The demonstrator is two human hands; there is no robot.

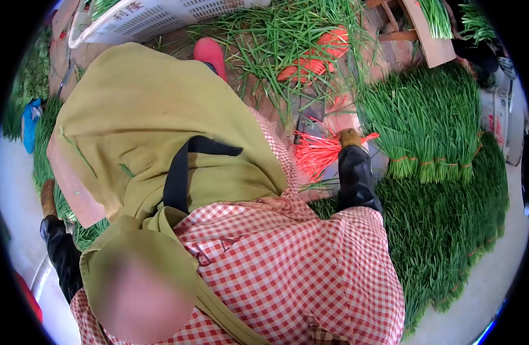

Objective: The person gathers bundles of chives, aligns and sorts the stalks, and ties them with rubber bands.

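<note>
Two wide garments, both worn by one person: red-checked smock (299, 253) around five to six o'clock, olive apron (149, 115) spread broadly towards ten. Next in size, dark green stack (448, 247) of long leaves, filling four o'clock beside the smock. Above that, at about half past two, tied greens (425, 109) standing close together, banded near their pale lower ends. Around twelve to one, loose greens (259, 40) strewn over the floor. At eleven, cut by the top edge, white crate (184, 11) with slotted sides. At nine, partly beneath the apron, pinkish sheet (75, 198). Between one and two, part of a wooden stool (425, 34). Lying among the loose greens at one, red-orange roll (333, 46). At two, close to the hub, red strips (313, 152) gathered at one point and fanned out leftwards. Near eleven, just past the apron's edge, pink shoe (210, 54). Smallest, right hand (351, 138) at two, touching the gathered part of the strips; cannot tell whether gripping or only resting. Left hand (48, 198) at nine, just beside more greens and near the sheet; cannot tell whether wide, narrow or holding anything.
</note>
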